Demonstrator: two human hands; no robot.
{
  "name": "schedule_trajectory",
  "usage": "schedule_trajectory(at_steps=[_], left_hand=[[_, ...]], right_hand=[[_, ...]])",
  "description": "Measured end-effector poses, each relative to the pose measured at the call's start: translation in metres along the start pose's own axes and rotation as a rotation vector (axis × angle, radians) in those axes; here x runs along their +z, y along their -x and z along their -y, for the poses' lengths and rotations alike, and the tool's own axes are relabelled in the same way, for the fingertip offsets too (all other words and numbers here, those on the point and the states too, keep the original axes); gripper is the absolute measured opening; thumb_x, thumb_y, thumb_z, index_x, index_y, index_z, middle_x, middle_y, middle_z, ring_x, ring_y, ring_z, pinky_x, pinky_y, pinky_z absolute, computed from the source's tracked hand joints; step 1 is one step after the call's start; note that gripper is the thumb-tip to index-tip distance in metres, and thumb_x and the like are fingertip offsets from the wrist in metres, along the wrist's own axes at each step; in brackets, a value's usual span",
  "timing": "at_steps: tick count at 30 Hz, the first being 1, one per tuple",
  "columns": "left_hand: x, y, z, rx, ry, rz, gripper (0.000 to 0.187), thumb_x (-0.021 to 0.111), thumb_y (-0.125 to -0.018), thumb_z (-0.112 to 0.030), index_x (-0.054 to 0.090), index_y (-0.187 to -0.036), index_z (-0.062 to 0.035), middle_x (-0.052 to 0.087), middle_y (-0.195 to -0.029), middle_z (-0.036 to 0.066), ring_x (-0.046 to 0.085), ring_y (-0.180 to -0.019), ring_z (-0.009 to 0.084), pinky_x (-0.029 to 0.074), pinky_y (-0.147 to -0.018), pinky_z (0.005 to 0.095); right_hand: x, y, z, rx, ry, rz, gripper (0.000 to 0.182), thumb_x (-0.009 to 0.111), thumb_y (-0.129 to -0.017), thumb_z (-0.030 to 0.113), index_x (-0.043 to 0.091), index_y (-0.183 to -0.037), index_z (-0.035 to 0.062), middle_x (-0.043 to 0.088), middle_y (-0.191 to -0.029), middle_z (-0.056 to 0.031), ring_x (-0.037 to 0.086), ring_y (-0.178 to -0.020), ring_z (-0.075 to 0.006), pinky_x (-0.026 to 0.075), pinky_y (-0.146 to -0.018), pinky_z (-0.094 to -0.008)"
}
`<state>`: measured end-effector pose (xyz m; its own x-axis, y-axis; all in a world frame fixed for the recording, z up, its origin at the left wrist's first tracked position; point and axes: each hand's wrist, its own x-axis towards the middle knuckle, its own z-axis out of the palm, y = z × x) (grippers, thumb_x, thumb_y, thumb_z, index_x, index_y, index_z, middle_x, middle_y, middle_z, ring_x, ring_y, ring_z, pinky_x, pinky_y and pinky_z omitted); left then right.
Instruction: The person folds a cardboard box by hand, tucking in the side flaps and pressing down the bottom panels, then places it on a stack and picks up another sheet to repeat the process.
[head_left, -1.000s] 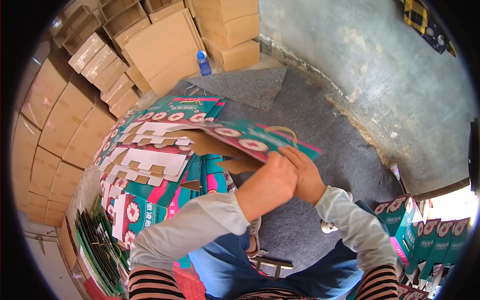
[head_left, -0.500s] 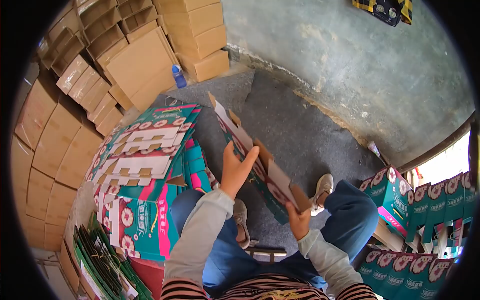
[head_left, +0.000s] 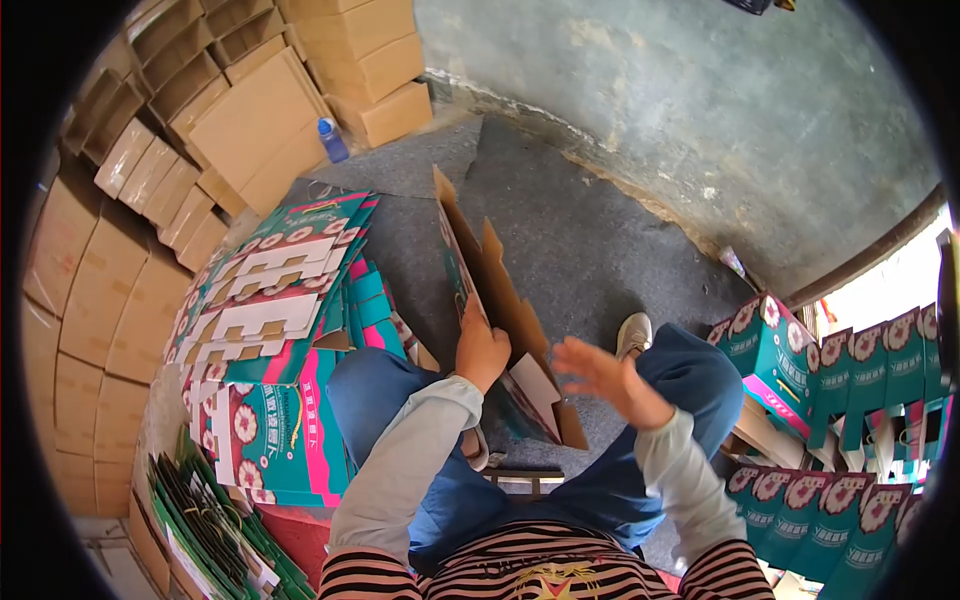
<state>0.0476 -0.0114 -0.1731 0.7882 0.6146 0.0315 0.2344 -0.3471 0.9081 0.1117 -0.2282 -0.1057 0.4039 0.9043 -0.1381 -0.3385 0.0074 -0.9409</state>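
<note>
Between my knees stands a partly opened cardboard carton (head_left: 512, 310), its brown inside facing right and its printed side to the left. My left hand (head_left: 484, 347) is closed on the carton's near wall, with the fingers on the printed side. My right hand (head_left: 612, 382) is off the carton, just right of it, fingers stretched out and slightly blurred. A white flap (head_left: 534, 384) shows inside the carton's lower end. To the left lies a stack of flat printed cartons (head_left: 270, 290), green, pink and white.
Brown boxes (head_left: 115, 290) are piled along the left, and more boxes (head_left: 370, 60) stand at the back. A blue bottle (head_left: 332, 141) stands on the floor before them. Green folded sheets (head_left: 215, 525) lie at lower left. Formed green cartons (head_left: 830, 530) line the right.
My right hand has let go of the carton's lower end and opened beside it. The carton has turned more upright and its sides have spread apart. My left hand has moved lower.
</note>
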Motion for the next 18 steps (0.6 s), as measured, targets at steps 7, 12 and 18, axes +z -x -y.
schedule_trajectory(at_steps=[7, 12, 18], left_hand=[[0.001, -0.002, 0.005, 0.134, -0.04, 0.034, 0.068, 0.046, -0.076, 0.005, 0.022, -0.14, 0.0, 0.044, -0.125, 0.029, 0.046, -0.116, 0.0424, 0.039, -0.098, 0.0412], [0.011, 0.0, 0.011, 0.136, -0.11, 0.059, 0.074, 0.052, -0.079, 0.001, 0.014, -0.143, 0.0013, 0.039, -0.129, 0.031, 0.048, -0.112, 0.0444, 0.044, -0.09, 0.0436], [0.012, 0.004, -0.012, 0.192, -0.153, 0.107, 0.074, 0.048, -0.078, 0.001, 0.014, -0.143, 0.0013, 0.038, -0.131, 0.028, 0.051, -0.11, 0.0432, 0.045, -0.09, 0.0415]], right_hand=[[-0.021, -0.099, 0.019, 0.238, 0.927, -0.064, 0.101, 0.048, -0.078, 0.072, 0.035, -0.134, -0.0111, 0.049, -0.127, -0.0286, 0.049, -0.118, -0.0382, 0.04, -0.097, -0.0376], [-0.006, -0.116, 0.025, 0.261, 0.903, -0.113, 0.087, 0.052, -0.078, 0.064, 0.048, -0.125, -0.0096, 0.058, -0.113, -0.0273, 0.057, -0.106, -0.0376, 0.044, -0.091, -0.0394], [-0.018, -0.11, 0.045, 0.277, 0.712, -0.115, 0.048, 0.053, -0.08, 0.037, 0.057, -0.101, -0.0061, 0.063, -0.089, -0.0239, 0.063, -0.08, -0.0378, 0.05, -0.074, -0.0425]])
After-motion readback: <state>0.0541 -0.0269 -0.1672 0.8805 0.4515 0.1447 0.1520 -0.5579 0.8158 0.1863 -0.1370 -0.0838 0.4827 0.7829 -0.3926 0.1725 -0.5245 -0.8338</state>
